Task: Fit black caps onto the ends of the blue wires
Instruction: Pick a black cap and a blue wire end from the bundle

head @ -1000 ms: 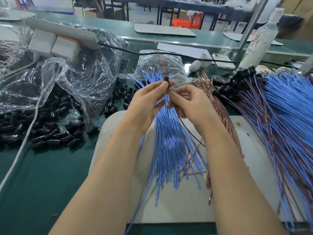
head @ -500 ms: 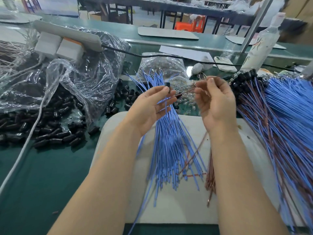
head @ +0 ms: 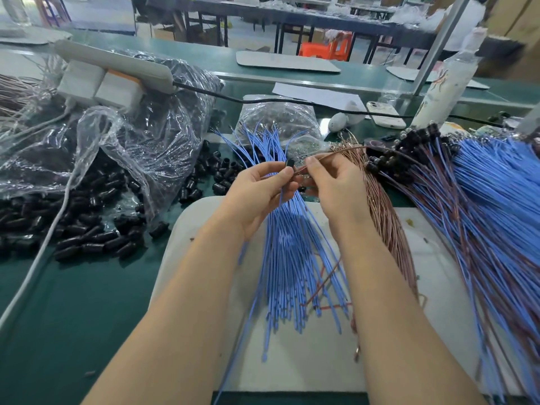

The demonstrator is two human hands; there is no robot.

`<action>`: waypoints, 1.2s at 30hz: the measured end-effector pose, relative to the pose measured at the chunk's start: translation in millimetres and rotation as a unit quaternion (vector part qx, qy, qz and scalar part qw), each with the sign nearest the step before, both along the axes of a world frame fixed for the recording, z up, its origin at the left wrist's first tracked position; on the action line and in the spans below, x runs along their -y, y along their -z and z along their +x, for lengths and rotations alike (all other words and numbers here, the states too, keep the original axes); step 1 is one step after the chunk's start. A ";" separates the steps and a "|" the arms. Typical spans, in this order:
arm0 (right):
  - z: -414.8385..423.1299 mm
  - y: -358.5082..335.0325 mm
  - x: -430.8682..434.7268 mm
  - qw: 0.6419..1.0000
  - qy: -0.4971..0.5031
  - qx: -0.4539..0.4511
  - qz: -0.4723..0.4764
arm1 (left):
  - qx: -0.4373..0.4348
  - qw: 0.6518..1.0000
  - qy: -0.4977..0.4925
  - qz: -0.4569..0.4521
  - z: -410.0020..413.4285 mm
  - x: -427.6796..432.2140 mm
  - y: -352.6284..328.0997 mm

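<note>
left hand (head: 260,191) pinches black cap (head: 290,165), likely as target | right hand (head: 336,185) at its 3 o'clock pinches brown wire (head: 342,150), apparently aiming it in | blue wires (head: 292,247) fanned at 6 o'clock

The green workbench (head: 58,317) stands in a workshop. Behind it runs a second green bench (head: 365,78), with a slanted metal post (head: 438,45) at its right part. Farther back are long tables with dark frames (head: 280,27), an orange plastic stool (head: 324,51) near their legs and a pale grey floor (head: 96,13); the light is even.
</note>
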State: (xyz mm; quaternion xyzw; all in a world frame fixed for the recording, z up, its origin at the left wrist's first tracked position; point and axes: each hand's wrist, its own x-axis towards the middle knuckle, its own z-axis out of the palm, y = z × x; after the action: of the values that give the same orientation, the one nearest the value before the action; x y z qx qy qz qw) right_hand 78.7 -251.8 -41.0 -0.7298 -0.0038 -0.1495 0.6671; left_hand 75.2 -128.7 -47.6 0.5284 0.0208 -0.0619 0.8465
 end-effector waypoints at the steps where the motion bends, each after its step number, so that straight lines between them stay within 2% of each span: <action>1: 0.5 -0.4 1.3 1.000 0.024 0.016 0.000 | 0.006 0.999 -0.016 0.032 0.2 -0.3 1.3; 5: 1.3 -4.9 12.3 0.991 0.104 0.061 0.063 | 0.062 0.976 -0.078 0.193 1.1 -0.7 7.3; 8: 1.2 -5.6 13.2 0.987 0.115 0.077 0.085 | 0.104 0.926 -0.086 0.353 2.4 -1.0 10.2; 10: 1.2 -5.4 12.3 0.986 0.119 0.084 0.079 | 0.125 0.903 -0.087 0.401 3.0 -1.1 11.7; 17: 4.7 -5.7 13.6 0.985 0.138 0.100 0.022 | 0.162 0.874 -0.074 0.452 -1.3 2.3 5.4; 21: 5.1 -5.2 18.0 0.985 0.145 0.093 0.021 | 0.170 0.871 -0.070 0.455 -2.4 2.1 4.1; 29: 7.6 2.1 14.3 0.987 0.118 0.071 -0.085 | 0.178 0.869 -0.062 0.457 -4.1 5.0 3.6; 32: 6.5 0.1 16.4 0.986 0.127 0.075 -0.078 | 0.179 0.867 -0.063 0.460 -4.3 3.3 3.5; 36: 5.8 -3.6 20.6 0.980 0.174 0.090 -0.023 | 0.175 0.866 -0.064 0.464 -3.0 1.0 5.6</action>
State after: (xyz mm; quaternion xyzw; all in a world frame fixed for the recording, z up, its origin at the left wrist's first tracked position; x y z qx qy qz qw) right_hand 84.5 -272.4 -37.4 -0.7177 0.0600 -0.3284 0.6111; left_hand 72.2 -129.7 -53.2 0.8600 -0.0677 0.1031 0.4952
